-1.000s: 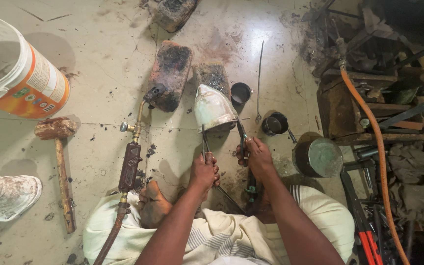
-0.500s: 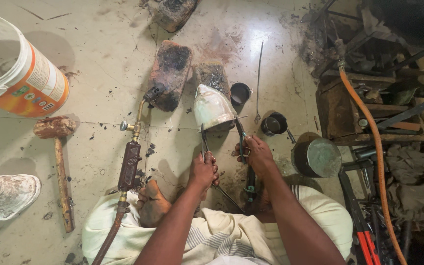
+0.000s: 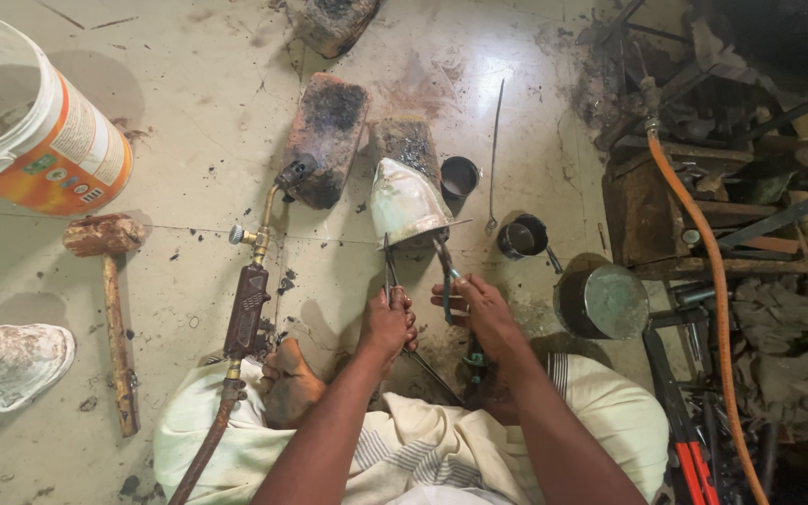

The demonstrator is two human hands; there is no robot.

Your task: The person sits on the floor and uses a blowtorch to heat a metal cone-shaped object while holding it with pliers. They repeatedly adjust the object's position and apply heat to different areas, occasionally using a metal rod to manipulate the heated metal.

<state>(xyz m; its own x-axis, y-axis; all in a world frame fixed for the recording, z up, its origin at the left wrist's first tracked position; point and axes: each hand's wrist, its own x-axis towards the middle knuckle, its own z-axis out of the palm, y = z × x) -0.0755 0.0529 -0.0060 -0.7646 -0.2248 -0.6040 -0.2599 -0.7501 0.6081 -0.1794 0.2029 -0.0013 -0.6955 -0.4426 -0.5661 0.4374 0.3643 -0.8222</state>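
Seated on the floor, looking down. My left hand (image 3: pixel 387 323) is closed around the handles of thin tongs (image 3: pixel 389 271), whose tips reach up to the lower rim of the pale metal vessel (image 3: pixel 406 201). My right hand (image 3: pixel 479 313) is wrapped shut around pliers (image 3: pixel 445 265), their jaws biting the same rim further right. The vessel rests on the floor tile, leaning against a scorched brick (image 3: pixel 404 145). A second, larger blackened brick (image 3: pixel 327 136) lies just left of it. A gas torch (image 3: pixel 250 299) lies left of my left hand, nozzle toward that brick. Mallet (image 3: pixel 109 281) and bucket (image 3: pixel 35 131) are well apart, far left. Two small dark cups (image 3: pixel 460 175) (image 3: pixel 523 236) are right of the vessel.
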